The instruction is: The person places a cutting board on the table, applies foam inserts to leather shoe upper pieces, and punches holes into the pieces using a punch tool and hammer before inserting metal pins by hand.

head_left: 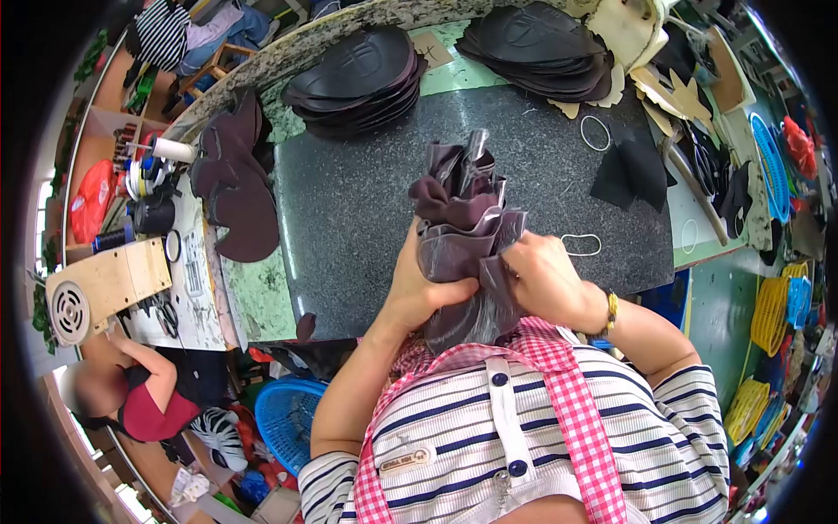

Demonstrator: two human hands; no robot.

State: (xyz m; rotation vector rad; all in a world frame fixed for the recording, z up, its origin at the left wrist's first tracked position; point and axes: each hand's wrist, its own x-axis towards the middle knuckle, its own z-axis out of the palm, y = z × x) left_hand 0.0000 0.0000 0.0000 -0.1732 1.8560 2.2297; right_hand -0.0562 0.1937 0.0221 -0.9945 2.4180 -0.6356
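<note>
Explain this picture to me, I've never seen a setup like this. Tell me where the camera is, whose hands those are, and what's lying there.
There is no robot here. One camera, worn on a person's head, looks forward and down, so the person's own striped shirt and checked apron fill the bottom.

The left hand and right hand are bare and grip a bunched bundle of dark, shiny pieces between them, above a dark speckled slab. What the pieces are made of, I cannot tell for sure.

Beyond the hands sit two stacks of dark, rounded sheets. More dark brown pieces lie at the left; black pieces and thin white loops lie at the right. Another person is at the far left.
</note>
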